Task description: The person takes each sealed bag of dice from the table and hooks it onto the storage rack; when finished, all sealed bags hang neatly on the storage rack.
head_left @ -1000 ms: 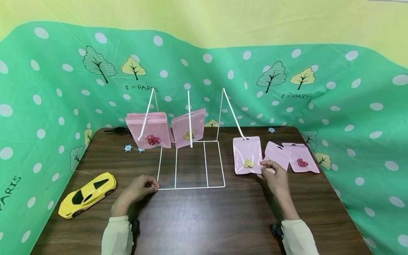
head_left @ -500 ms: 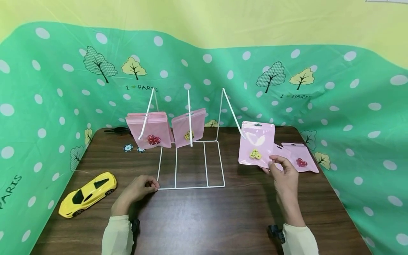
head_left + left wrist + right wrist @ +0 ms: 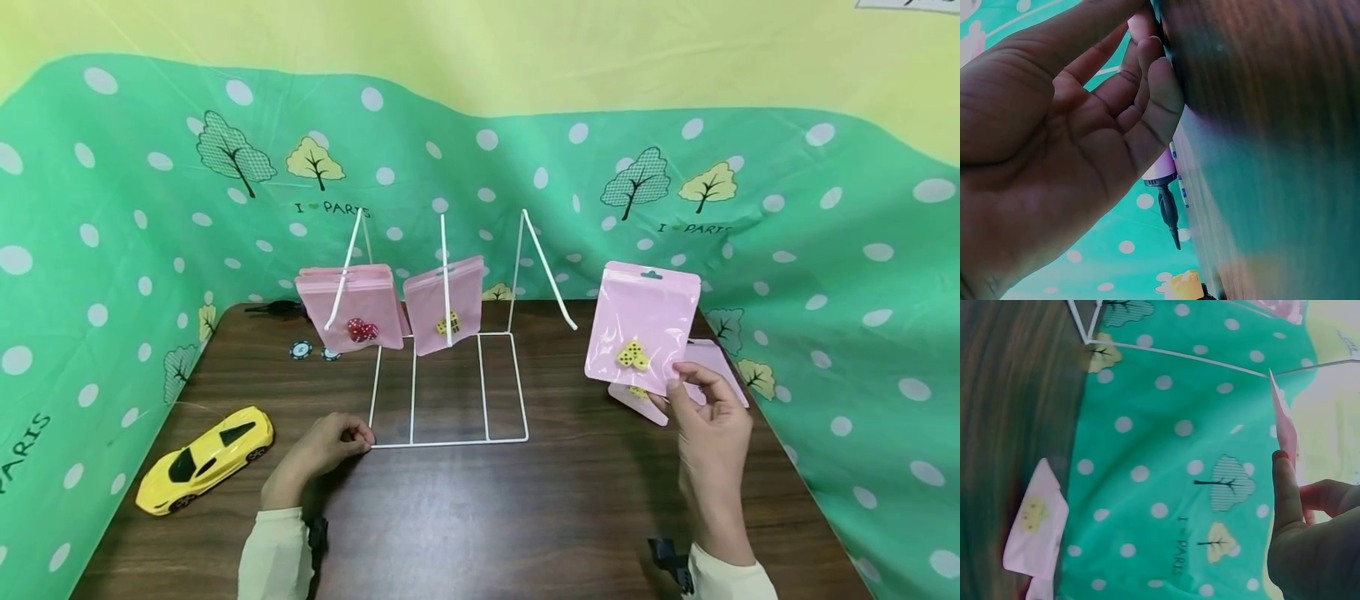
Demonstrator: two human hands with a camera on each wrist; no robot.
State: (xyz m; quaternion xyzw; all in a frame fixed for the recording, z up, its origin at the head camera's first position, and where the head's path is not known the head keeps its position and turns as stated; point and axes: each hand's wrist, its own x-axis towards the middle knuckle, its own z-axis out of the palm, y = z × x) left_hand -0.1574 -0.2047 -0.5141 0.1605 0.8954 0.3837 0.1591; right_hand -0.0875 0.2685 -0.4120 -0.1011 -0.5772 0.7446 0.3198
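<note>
My right hand (image 3: pixel 716 442) pinches the lower right corner of a pink zip bag (image 3: pixel 645 308) with yellow dice in it. The bag is held upright above the table, right of the white wire display rack (image 3: pixel 450 443); the right wrist view shows it edge-on between thumb and fingers. At the rack's front left corner, the curled fingers and thumb of my left hand (image 3: pixel 330 446) grip the wire. Several pink bags (image 3: pixel 375 292) with red dice hang on the left hook, a yellow-dice bag (image 3: pixel 423 308) on the middle one. Nothing hangs on the right hook (image 3: pixel 547 264).
Behind the held bag lie a second yellow-dice bag (image 3: pixel 637 404) and a red-dice bag (image 3: pixel 720 358), both partly hidden. A yellow toy car (image 3: pixel 210 458) stands at the left. Poker chips (image 3: pixel 301 350) and a black tapered object (image 3: pixel 279 308) lie at the back left.
The yellow-dice bag has come away from the right hook's tip, moving right and up in my right hand. My left hand stays at the rack's corner.
</note>
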